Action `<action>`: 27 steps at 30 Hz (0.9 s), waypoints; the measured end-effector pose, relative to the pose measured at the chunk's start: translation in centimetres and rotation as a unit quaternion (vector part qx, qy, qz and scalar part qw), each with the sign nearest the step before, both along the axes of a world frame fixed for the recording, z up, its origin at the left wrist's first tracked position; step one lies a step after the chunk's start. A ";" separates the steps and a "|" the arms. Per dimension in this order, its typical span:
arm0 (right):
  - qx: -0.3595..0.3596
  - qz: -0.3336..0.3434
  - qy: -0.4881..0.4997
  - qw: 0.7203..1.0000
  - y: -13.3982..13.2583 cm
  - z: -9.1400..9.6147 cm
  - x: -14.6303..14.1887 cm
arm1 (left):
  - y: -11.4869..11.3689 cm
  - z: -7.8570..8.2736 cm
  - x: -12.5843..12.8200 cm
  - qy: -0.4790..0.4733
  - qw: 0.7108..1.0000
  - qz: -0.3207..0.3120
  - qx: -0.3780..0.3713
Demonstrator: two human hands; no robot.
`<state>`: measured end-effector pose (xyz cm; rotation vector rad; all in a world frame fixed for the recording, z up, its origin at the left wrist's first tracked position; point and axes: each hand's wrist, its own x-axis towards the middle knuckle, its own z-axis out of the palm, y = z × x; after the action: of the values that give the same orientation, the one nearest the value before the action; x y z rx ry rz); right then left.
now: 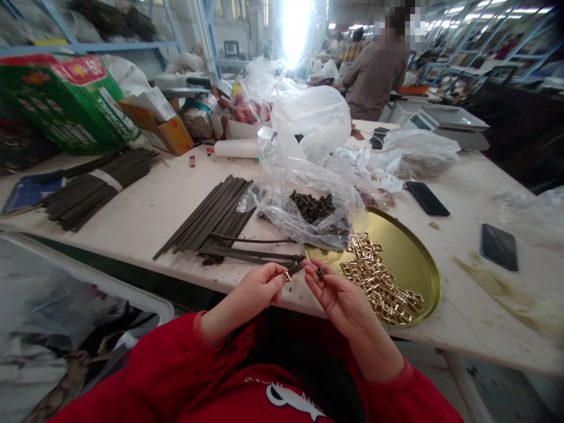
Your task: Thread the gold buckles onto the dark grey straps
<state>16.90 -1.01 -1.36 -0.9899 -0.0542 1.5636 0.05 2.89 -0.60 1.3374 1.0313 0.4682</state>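
Observation:
My left hand [258,289] is closed in a pinch on a thin dark strap [296,269] with a small gold buckle at its end, held just above the table's front edge. My right hand [337,294] faces it, fingers curled round a small dark piece [320,272] at the fingertips. The two hands nearly touch. Right beside them lies a round gold tray [409,252] with a heap of several gold buckles [379,282]. Behind the hands a clear plastic bag [308,217] holds small dark pieces [314,205]. A fan of dark straps [215,217] lies on the table to the left.
A second bundle of dark straps [92,188] lies far left. Two black phones [426,198] [498,246] rest at the right. More plastic bags [317,117], a green box [66,100] and a cardboard box [163,126] crowd the back. A person [376,70] stands beyond the table.

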 end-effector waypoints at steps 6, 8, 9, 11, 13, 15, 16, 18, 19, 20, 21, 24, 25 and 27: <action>0.043 -0.019 -0.087 0.995 0.9 -0.8 0.6 | 0.5 -1.1 0.3 -0.006 1.000 0.003 -0.029; 0.050 -0.022 -0.111 0.992 1.0 -1.1 1.0 | 0.6 -1.4 0.4 -0.003 0.999 0.001 -0.032; 0.051 -0.023 -0.125 0.991 1.0 -1.2 1.2 | 0.7 -1.5 0.4 -0.003 0.999 -0.001 -0.032; 0.048 -0.024 -0.154 0.987 0.9 -1.4 1.6 | 0.8 -1.6 0.4 -0.004 0.999 -0.005 -0.031; 0.046 -0.020 -0.178 0.983 0.8 -1.4 1.9 | 0.9 -1.6 0.5 -0.005 1.000 -0.010 -0.028; 0.050 -0.013 -0.190 0.980 0.6 -1.3 1.9 | 0.8 -1.5 0.6 -0.006 1.000 -0.013 -0.025; 0.054 -0.007 -0.188 0.981 0.4 -1.2 1.8 | 0.7 -1.4 0.7 -0.008 1.000 -0.014 -0.025; 0.063 0.009 -0.169 0.984 0.1 -0.8 1.4 | 0.5 -1.1 0.7 -0.012 0.999 -0.014 -0.026; 0.067 0.020 -0.158 0.985 -0.1 -0.7 1.1 | 0.4 -0.9 0.8 -0.012 0.999 -0.013 -0.027; 0.070 0.036 -0.152 0.985 -0.4 -0.6 0.8 | 0.3 -0.6 0.8 -0.011 0.999 -0.013 -0.029; 0.075 0.056 -0.158 0.983 -0.6 -0.5 0.5 | 0.2 -0.4 0.8 -0.009 0.999 -0.012 -0.032; 0.097 0.103 -0.241 0.960 -1.4 -0.4 -0.5 | -0.3 0.3 0.7 -0.012 0.999 -0.010 -0.033; 0.106 0.105 -0.278 0.949 -1.6 -0.3 -0.7 | -0.4 0.4 0.7 -0.016 0.999 -0.008 -0.031; 0.121 0.093 -0.326 0.933 -1.7 -0.3 -1.1 | -0.8 0.6 0.6 -0.020 0.999 -0.009 -0.028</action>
<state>15.76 -2.73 -1.63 -1.2907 -0.8069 1.2899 0.65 2.11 -0.02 1.2816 0.9930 0.4481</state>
